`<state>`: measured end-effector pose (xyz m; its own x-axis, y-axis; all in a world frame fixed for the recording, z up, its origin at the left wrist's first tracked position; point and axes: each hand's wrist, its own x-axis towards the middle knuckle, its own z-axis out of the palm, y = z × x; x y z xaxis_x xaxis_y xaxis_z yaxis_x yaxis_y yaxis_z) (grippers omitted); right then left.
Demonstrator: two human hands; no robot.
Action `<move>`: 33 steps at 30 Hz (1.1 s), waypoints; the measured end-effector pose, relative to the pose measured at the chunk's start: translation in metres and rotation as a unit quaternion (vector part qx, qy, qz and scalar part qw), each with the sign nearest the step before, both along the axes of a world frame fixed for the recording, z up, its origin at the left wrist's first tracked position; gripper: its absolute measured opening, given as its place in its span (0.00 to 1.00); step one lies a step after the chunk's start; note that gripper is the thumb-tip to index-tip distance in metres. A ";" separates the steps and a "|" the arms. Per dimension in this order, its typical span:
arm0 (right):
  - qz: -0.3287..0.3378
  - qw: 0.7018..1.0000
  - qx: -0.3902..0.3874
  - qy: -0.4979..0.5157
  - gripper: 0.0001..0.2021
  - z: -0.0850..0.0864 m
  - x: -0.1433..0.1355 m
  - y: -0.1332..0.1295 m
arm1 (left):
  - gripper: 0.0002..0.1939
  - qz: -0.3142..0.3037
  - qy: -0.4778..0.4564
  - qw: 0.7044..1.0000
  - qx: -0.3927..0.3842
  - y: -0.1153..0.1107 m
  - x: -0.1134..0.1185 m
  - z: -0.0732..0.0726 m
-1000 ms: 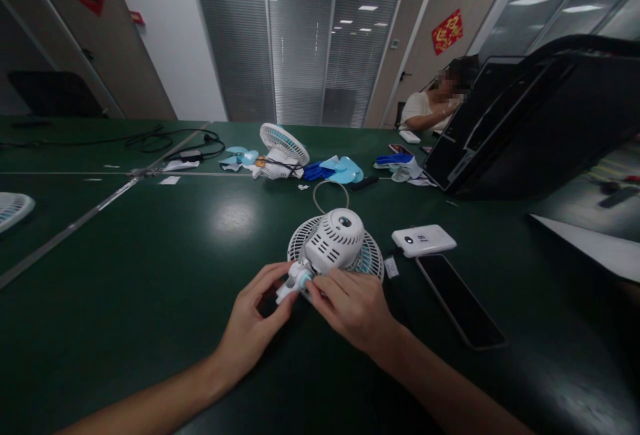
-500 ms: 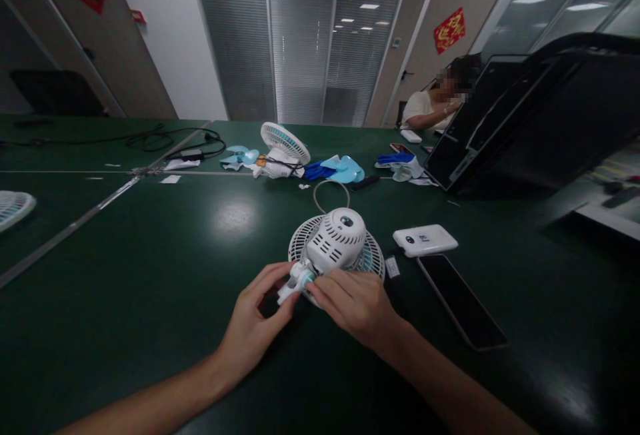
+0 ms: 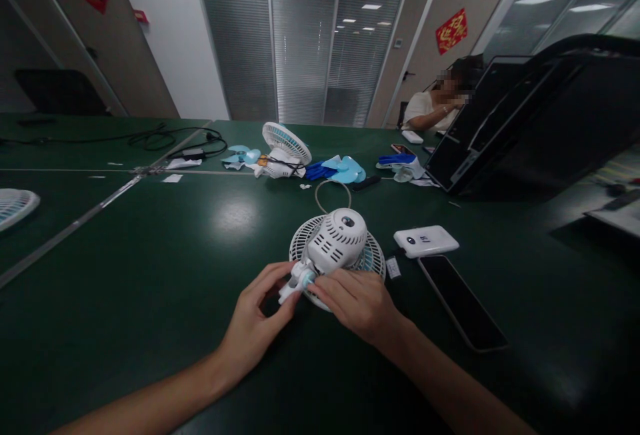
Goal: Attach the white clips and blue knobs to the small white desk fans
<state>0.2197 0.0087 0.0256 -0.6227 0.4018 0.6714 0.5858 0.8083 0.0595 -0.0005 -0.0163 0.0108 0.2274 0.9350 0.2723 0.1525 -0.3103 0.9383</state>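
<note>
Left hand [image 3: 253, 328] pinches the small white clip bracket [image 3: 291, 286] at the fan's neck, right hand [image 3: 357, 303] closed on the fan [image 3: 336, 248] rim just beside it; best to keep the right pressing the grille flat so the joint takes the turn without the fan skidding. Fan lies face down near the bench's [image 3: 125, 275] near edge, about mid-width: white ribbed motor dome, blue blades behind the grille, 1 wire loop at its far side. 2 phones [image 3: 440, 268] sit just right of it.

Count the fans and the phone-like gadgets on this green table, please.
Fans: 3 - one under both hands, one farther back, one at the left edge.
Phone-like gadgets: 2 - white device, black phone.
Total: 5.
</note>
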 end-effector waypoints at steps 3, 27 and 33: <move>-0.018 1.000 -0.006 0.010 0.06 -0.001 -0.005 -0.002 | 0.16 0.002 -0.001 1.000 -0.001 0.001 0.000 -0.001; 0.043 0.998 -0.009 -0.038 0.13 0.000 0.011 0.001 | 0.16 0.002 -0.007 1.000 -0.005 0.001 0.001 0.001; 0.012 0.999 0.007 0.034 0.05 0.002 0.000 -0.001 | 0.17 0.006 -0.001 1.000 -0.001 -0.001 0.001 0.001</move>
<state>0.2197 0.0076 0.0279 -0.5843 0.3779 0.7182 0.5698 0.8212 0.0315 0.0007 -0.0170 0.0122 0.2163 0.9382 0.2701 0.1543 -0.3060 0.9394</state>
